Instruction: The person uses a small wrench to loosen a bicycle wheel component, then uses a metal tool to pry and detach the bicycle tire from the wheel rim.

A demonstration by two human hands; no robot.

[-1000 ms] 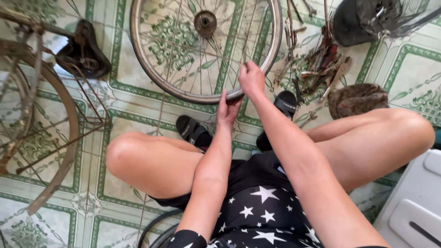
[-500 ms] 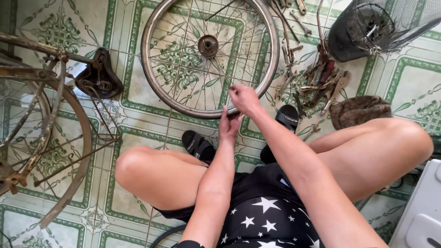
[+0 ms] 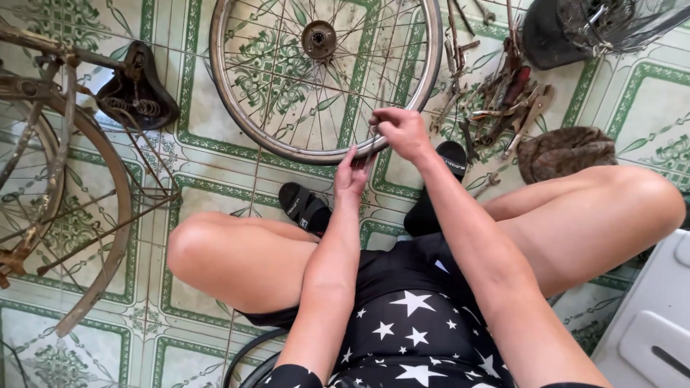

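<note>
Right hand point(image 3: 404, 133) pinches spoke point(image 3: 370, 154) top, left hand point(image 3: 351, 176) pinches bottom; spoke runs near-vertical at wheel rim point(image 3: 287, 147) edge.

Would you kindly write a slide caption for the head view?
Seated person's left hand and right hand work at the rim of a spoked bicycle wheel lying on green-patterned floor tiles.

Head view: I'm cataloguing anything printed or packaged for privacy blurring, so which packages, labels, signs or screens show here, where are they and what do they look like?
No packages, signs or screens show.
Right sandal: black slide on the tiled floor beside the wheel rim, a small white printed mark across its strap.
Left sandal: black slide below the rim, near the left hand, a small white mark on its strap.
</note>
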